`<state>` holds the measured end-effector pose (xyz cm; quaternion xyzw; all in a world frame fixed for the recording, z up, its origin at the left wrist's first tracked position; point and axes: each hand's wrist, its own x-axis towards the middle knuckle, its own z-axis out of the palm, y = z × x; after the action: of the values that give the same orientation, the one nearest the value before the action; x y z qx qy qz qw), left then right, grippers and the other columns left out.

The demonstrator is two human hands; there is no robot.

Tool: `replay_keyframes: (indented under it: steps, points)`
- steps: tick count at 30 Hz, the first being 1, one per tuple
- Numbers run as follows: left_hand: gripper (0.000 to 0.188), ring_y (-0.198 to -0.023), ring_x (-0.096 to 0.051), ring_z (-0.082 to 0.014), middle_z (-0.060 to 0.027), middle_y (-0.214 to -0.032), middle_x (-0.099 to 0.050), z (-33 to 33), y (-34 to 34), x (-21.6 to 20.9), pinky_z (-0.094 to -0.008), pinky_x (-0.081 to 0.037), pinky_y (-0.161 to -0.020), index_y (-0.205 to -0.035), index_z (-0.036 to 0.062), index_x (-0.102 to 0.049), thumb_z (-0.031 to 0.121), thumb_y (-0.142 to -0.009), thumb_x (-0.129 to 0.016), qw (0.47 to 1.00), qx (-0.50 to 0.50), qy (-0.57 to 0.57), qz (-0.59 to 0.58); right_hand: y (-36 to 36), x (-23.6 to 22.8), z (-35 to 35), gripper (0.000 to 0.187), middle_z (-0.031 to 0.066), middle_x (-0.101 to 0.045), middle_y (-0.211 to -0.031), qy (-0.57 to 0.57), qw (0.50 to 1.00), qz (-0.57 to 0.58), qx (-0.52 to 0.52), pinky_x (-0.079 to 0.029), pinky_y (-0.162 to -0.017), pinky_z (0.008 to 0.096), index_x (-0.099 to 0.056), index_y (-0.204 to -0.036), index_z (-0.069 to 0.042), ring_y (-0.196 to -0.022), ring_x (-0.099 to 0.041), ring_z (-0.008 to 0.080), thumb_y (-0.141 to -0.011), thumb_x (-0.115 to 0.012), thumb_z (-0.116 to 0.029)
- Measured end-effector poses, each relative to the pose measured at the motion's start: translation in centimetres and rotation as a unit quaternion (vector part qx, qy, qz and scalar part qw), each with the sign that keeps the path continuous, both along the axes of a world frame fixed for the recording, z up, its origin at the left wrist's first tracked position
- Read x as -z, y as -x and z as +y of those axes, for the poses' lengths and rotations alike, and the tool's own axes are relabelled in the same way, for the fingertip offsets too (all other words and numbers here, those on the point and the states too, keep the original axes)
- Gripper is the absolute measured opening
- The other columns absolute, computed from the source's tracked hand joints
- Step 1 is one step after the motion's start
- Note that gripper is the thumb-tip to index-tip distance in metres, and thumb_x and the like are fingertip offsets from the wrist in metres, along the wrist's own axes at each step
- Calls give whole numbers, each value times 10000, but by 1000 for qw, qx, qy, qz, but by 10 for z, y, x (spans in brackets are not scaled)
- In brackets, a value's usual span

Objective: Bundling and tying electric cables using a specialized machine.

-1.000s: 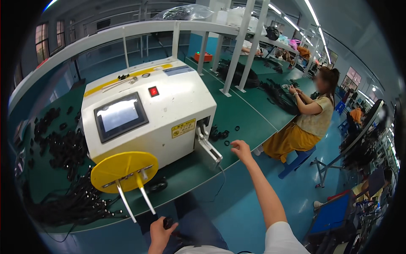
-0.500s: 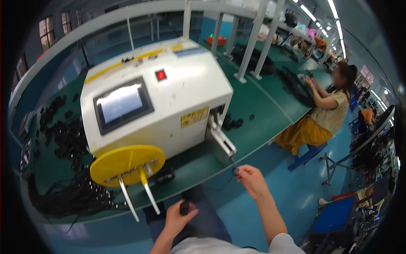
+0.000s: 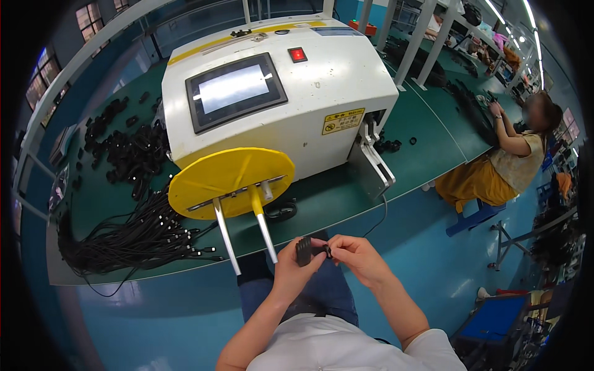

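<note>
My left hand (image 3: 291, 269) is closed around a black ribbed block (image 3: 304, 251), held in front of my lap. My right hand (image 3: 359, 256) has come close beside it, thumb and fingers pinching a small black piece (image 3: 327, 250) next to the block. Whether the two pieces are joined I cannot make out. Ahead stands a white machine (image 3: 303, 105) with a lit screen (image 3: 234, 88) and a yellow disc (image 3: 216, 179) bearing two metal rods. A metal feed arm (image 3: 376, 166) juts from its right side, away from my hands. A thin cord (image 3: 385, 213) hangs below that arm.
Bundled black cables (image 3: 142, 238) and loose black parts (image 3: 133, 148) cover the left of the green table (image 3: 328, 198). A coiled black cable (image 3: 281, 211) lies by the disc. At the far right, a seated person (image 3: 516, 148) works at the table.
My right hand has left the tip of the feed arm and come in to meet my left hand, which has risen slightly. The view has shifted, so the machine sits higher and further right.
</note>
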<state>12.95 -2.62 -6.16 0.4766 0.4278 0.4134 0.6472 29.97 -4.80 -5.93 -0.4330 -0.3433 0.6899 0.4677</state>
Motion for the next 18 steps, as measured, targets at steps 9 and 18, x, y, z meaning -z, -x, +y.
replay_keyframes:
  steps: [9, 18]
  points:
    - [261, -745, -626, -190, -94, -842, -632, 6, 10, 30, -303, -513, -630, -958, 10, -574, 19, -729, -699, 979, 12, -127, 158, 18, 6, 1, 119, 34, -594, -889, 32, 989, 135, 52, -422, -721, 252, -598, -853, -6, -826, -532, 128, -873, -617, -122]
    - [138, -729, -624, -332, -135, -779, -576, -2, 12, 68, -405, -513, -581, -828, 46, -520, 40, -727, -613, 799, -14, -272, 536, 31, 31, 14, 252, 33, -605, -873, 80, 982, 154, 72, -419, -706, 238, -601, -1100, 43, -793, -534, 123, -906, -568, -114]
